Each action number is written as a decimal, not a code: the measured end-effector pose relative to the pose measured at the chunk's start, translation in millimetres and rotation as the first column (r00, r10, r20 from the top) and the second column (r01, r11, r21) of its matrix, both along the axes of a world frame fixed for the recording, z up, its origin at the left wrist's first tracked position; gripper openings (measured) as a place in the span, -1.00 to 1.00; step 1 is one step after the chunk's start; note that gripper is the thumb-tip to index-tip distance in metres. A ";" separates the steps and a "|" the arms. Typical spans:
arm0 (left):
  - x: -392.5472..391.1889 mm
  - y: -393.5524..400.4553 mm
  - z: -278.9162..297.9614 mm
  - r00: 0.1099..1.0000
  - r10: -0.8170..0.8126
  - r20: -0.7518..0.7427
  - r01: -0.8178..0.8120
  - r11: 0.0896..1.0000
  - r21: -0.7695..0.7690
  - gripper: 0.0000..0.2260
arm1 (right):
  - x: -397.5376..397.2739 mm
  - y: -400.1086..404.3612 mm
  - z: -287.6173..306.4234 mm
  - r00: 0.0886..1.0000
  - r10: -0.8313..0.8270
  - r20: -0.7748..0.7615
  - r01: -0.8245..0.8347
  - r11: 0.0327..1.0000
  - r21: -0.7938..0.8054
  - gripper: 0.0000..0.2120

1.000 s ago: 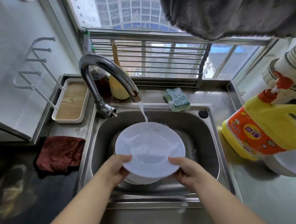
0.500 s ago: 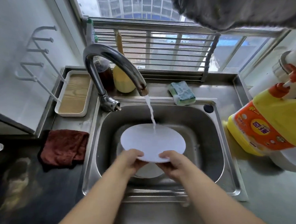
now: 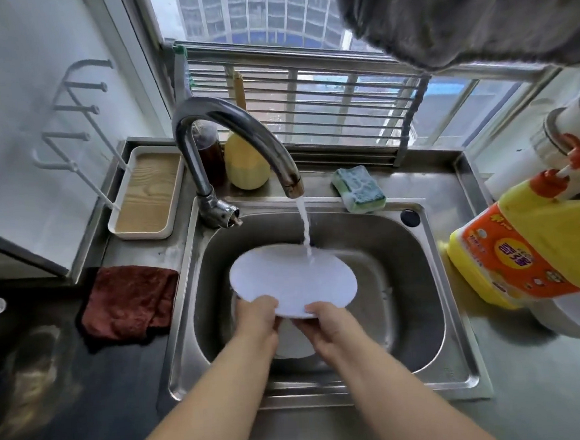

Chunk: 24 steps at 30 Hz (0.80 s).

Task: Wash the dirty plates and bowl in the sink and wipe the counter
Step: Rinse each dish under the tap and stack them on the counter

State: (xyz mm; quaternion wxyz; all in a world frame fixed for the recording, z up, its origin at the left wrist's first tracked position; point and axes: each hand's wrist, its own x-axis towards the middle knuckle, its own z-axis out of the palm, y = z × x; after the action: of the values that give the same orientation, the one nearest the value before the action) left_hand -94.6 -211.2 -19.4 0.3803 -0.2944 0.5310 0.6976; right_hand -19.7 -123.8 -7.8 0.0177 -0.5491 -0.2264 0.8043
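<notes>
While both hands, left [image 3: 258, 316] and right [image 3: 326, 322], grip the plate [image 3: 293, 281] under the tap [image 3: 241, 134], tilting it should rinse evenly.

Single head-worn wide-angle view, looking forward and steeply down into sink [image 3: 422, 317] from close above. Forearms enter from bottom edge. Window [image 3: 267, 18] fills top; surface [image 3: 551, 390] edges curve from lens distortion.
</notes>
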 end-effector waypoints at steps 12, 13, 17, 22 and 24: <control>-13.2 -8.3 9.9 0.991 -0.114 0.072 0.112 0.993 0.040 -0.60 | 8.3 7.9 14.1 0.999 0.037 -0.014 -0.037 0.999 -0.013 -0.75; -20.8 -15.1 8.6 0.982 -0.180 0.061 0.177 0.983 0.041 -0.61 | 14.9 21.2 12.6 1.000 0.020 -0.012 -0.020 1.000 -0.015 -0.75; -27.6 -13.3 1.1 0.994 -0.109 -0.028 0.108 0.994 -0.035 -0.55 | 12.3 30.2 12.8 0.997 0.056 0.047 -0.058 0.998 0.030 -0.71; -8.6 -6.6 4.5 0.982 -0.159 0.106 0.159 0.987 0.003 -0.66 | 19.2 37.5 8.3 0.997 0.073 0.004 -0.073 0.995 -0.066 -0.75; -20.2 -19.2 0.0 0.969 -0.226 0.100 0.225 0.974 0.027 -0.68 | 29.6 62.2 13.3 0.993 0.111 0.041 -0.108 0.992 -0.065 -0.83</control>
State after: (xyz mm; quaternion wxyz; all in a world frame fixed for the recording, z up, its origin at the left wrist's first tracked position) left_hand -114.8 -230.4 -19.4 0.4862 -0.2646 0.5353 0.6380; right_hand 9.9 -61.6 5.5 -0.0490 -0.5540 -0.2311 0.7983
